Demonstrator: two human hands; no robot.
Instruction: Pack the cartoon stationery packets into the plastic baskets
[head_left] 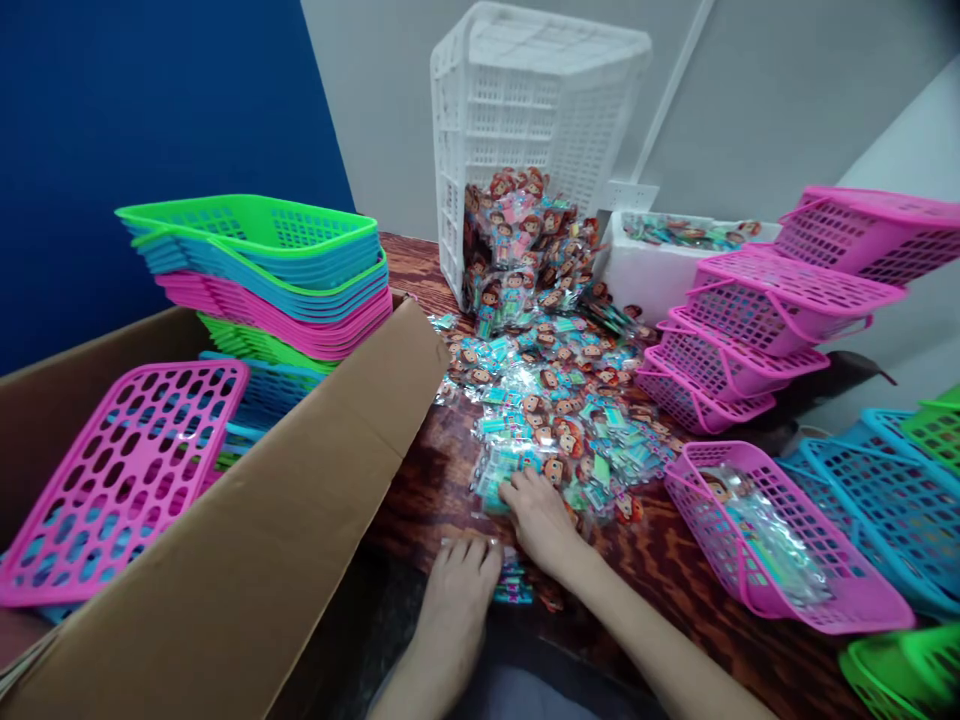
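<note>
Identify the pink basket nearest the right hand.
Pink basket at right, in front of the pink stack, packets showing inside; the other pink ones sit farther off, in that stack or the cardboard box.

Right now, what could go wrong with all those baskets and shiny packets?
The pink baskets stacked on the right sit crookedly, so a bump might topple them. The heaped packets at the white crate's mouth look loose and could slide. The small packet stack by the left hand seems near the table's edge; some might fall.

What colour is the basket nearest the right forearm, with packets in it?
Pink; the basket shows best in the head view.
</note>
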